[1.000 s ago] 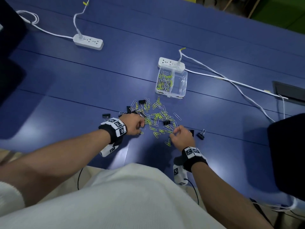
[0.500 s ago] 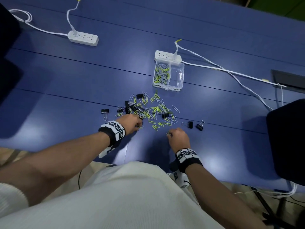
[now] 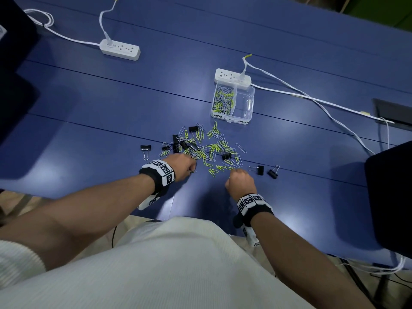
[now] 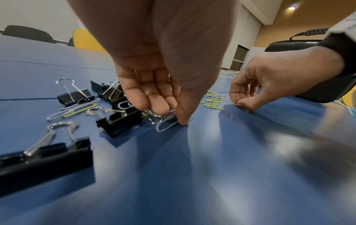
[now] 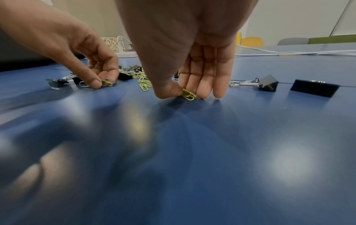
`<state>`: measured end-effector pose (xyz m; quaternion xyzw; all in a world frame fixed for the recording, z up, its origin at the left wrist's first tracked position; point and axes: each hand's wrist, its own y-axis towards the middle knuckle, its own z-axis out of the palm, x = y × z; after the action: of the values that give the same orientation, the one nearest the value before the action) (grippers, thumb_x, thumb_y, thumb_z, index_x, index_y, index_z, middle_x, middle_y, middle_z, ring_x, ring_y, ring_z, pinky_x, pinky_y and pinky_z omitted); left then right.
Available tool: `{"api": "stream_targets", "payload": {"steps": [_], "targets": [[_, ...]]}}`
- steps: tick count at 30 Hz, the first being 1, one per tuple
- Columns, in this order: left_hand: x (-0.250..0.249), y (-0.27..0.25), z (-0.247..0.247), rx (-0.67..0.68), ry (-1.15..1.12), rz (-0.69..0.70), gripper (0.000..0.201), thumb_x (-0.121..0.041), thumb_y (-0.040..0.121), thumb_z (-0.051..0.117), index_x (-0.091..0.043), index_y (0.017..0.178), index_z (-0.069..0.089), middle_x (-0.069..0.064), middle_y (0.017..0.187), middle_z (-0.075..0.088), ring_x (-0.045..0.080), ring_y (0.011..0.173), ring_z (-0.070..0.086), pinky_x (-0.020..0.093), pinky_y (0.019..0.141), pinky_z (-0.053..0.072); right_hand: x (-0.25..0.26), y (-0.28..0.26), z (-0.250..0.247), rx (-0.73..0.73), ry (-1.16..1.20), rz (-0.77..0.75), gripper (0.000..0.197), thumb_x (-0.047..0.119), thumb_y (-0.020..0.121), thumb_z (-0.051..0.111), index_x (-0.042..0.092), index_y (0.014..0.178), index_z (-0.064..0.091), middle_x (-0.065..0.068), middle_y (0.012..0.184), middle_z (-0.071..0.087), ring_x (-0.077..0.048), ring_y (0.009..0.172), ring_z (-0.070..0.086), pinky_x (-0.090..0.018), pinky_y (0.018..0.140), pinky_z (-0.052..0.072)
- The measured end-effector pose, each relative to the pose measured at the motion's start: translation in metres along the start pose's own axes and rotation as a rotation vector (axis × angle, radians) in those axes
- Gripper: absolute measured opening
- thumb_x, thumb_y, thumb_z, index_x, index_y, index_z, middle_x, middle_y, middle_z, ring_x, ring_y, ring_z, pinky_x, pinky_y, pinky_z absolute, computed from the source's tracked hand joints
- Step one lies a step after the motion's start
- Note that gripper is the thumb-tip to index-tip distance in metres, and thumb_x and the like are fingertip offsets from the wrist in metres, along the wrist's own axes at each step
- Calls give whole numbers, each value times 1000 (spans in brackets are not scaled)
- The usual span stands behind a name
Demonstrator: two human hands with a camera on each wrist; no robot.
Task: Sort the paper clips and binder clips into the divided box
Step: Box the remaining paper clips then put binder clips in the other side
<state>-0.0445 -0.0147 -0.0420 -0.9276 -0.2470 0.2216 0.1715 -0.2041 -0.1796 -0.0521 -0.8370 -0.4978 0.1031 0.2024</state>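
Observation:
Yellow and pale paper clips mixed with black binder clips lie in a loose pile (image 3: pixel 211 148) on the blue table. My left hand (image 3: pixel 191 168) is at the pile's near left edge; it pinches a few paper clips (image 5: pixel 106 83) against the tabletop, thumb on a pale clip (image 4: pixel 165 124). My right hand (image 3: pixel 231 175) is at the near right edge, thumb and forefinger pinching yellow paper clips (image 5: pixel 188 94). The clear divided box (image 3: pixel 250 108) stands beyond the pile. Its left compartment holds paper clips (image 3: pixel 223 101); the right one looks empty.
Two binder clips (image 3: pixel 258 169) (image 3: pixel 273 173) lie right of my right hand, and another (image 3: pixel 146 148) lies left of the pile. A white power strip (image 3: pixel 231 76) touches the box's far end; a second strip (image 3: pixel 120 50) and cables lie farther back. A dark bag (image 3: pixel 390 197) is at right.
My right hand has drawn slightly back from the pile's near edge with yellow clips pinched. My left hand stays at the pile's left edge. The head view has shifted.

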Motion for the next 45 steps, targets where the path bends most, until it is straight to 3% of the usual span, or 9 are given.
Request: {"api": "stream_targets", "payload": {"steps": [5,11,22,27,31,34,37,40,45], "targets": [[2,3,2,-63,0,6,12,-26,86,60,-22,96,66,0,99,63,22,101,54,33,87,44,3,2,7,-43,50,38,36,11,87,48,-2,120,50,-18,119,53,-34,113,49,-38,81,48],[12,7,-9,-240,-699,-205,9,-20,81,74,-20,87,66,-3,81,63,8,68,54,23,73,48,1,0,10,-79,118,-11,33,7,44,80,3,71,61,-11,70,58,-28,64,60,-26,37,44],[22,6,-27,-129,-1556,-345,20,-2,97,44,-14,104,57,3,78,61,10,57,67,17,50,50,-5,8,15,-187,256,-115,31,0,84,49,3,112,61,-17,104,60,-35,99,56,-40,76,47],[31,8,-29,-129,-1637,-587,20,-18,87,35,-16,70,46,-1,58,37,10,35,35,15,40,26,3,17,-6,-244,846,200,9,12,83,58,12,84,67,-4,80,62,-17,70,56,-25,73,45],[31,12,-31,-109,-1449,-636,36,-37,88,39,-21,57,32,-2,55,25,11,35,20,15,42,15,7,29,-25,59,1724,435,20,10,90,41,11,74,51,-5,59,50,-17,49,50,-24,44,35],[26,10,-32,-84,-893,-563,45,-44,97,39,-14,67,52,5,63,44,22,55,44,25,54,31,5,34,-35,212,1958,394,15,14,79,31,14,69,42,-2,59,44,-17,49,42,-22,46,25],[26,7,-27,-153,-437,-447,38,-42,101,31,-14,85,54,10,87,59,30,89,58,28,70,36,10,42,-41,235,1856,348,23,26,81,30,17,61,36,1,53,37,-14,42,32,-18,45,19],[31,5,-16,-239,-192,-399,29,-51,92,46,-22,86,51,3,83,67,29,84,63,30,67,42,21,54,-43,223,1626,383,44,37,93,34,18,54,32,4,43,29,-13,34,25,-13,43,16],[36,1,-9,-223,23,-285,37,-56,84,56,-26,105,54,1,91,70,29,90,65,30,70,43,45,66,-35,42,918,77,39,35,94,36,1,84,53,-8,75,50,-21,72,45,-33,64,36]]}}
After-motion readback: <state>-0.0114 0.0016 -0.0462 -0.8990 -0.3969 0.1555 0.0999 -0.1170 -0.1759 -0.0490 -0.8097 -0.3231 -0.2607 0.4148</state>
